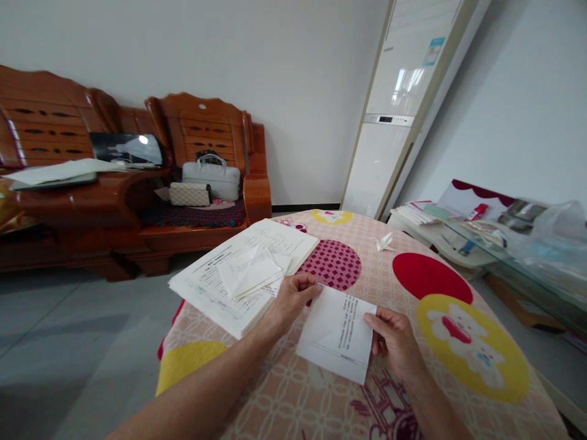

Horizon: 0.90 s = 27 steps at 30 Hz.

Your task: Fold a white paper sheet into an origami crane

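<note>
Between my two hands is a roughly square sheet of printed paper (337, 336), its text running sideways near the upper right. My left hand (296, 296) pinches the upper left corner between thumb and fingers. On the right edge, my right hand (392, 339) grips the sheet with the thumb on top and the fingers behind it. Left of the sheet lies a stack of printed pages (206, 290), and several smaller cut pieces of paper (247, 269) rest on it. A folded white paper crane (384, 242) stands farther back on the table.
A patterned cloth covers the round table (275, 397). Behind it to the left stand wooden chairs (206, 128) holding a grey bag (220, 177) and a quilted purse (189, 194). A tall air conditioner (380, 159) is at the back. A cluttered glass-topped stand (504, 263) is close on the right.
</note>
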Motion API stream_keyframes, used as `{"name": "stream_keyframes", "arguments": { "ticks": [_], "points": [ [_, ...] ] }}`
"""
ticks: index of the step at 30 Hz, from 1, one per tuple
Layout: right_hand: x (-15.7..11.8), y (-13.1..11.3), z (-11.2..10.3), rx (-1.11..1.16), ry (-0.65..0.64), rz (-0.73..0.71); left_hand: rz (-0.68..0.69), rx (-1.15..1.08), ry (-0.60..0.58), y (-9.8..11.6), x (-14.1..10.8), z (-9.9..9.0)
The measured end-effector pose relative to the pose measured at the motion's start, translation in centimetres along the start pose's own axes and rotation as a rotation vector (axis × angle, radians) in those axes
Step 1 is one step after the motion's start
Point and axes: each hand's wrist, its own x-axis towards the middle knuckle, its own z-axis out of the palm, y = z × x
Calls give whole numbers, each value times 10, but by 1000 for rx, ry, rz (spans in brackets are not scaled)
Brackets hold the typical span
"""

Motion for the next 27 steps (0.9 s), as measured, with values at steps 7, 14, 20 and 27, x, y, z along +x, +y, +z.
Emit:
{"name": "stream_keyframes", "arguments": {
  "ticks": [7,14,20,27],
  "points": [
    [5,4,0,-146,170,77,242,619,-58,-3,0,-5],
    [5,-3,-5,-25,281,165,400,924,-613,-12,-21,12],
    [4,-2,-11,-124,179,227,479,984,-665,-23,-17,16],
    [9,-5,-44,-532,218,2,416,976,-615,-13,-17,13]
  ]
}}
